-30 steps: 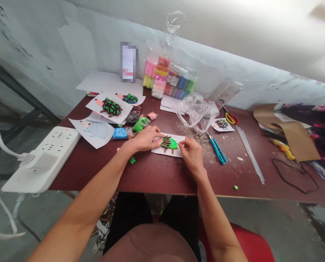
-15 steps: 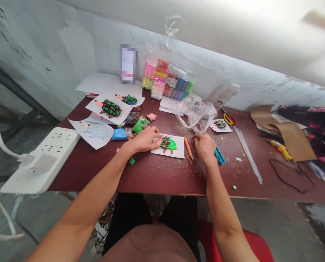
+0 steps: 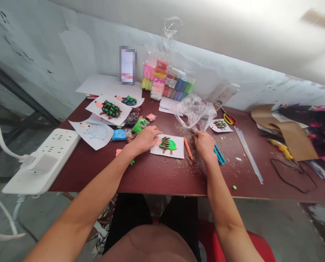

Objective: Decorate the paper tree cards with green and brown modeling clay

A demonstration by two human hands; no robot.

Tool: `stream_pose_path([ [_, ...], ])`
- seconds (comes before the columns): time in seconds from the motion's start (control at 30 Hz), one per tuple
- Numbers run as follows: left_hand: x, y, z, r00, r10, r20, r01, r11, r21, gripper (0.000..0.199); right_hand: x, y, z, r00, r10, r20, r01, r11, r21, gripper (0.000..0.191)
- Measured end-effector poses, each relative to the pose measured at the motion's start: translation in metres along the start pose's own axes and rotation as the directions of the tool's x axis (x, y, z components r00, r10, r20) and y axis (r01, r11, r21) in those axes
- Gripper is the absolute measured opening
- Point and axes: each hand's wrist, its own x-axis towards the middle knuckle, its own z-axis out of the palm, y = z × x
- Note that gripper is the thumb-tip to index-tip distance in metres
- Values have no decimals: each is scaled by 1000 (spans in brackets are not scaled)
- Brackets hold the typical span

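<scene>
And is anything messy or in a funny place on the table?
Yes, a bit. Crumbs are scattered around the right hand, as if something crumbled. A tiny green blob sits alone near the front edge of the table, away from the bigger green lump. I can't see anything broken.

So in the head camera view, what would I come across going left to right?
White power strip, white sheet with a blue hedgehog drawing, small blue packet, left hand, slim orange pen-like tool, right hand, long translucent sticks, yellow glue gun.
</scene>
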Motion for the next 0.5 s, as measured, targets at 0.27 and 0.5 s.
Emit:
stream_pose_path([
  [0.27,1,3,5,999,21,-37,-18,997,77,37,2,5,1,999,-48,-16,49,997,60,32],
  [0.5,1,0,10,999,16,-30,-12,992,127,35,2,7,7,996,-59,-63,64,993,94,31],
])
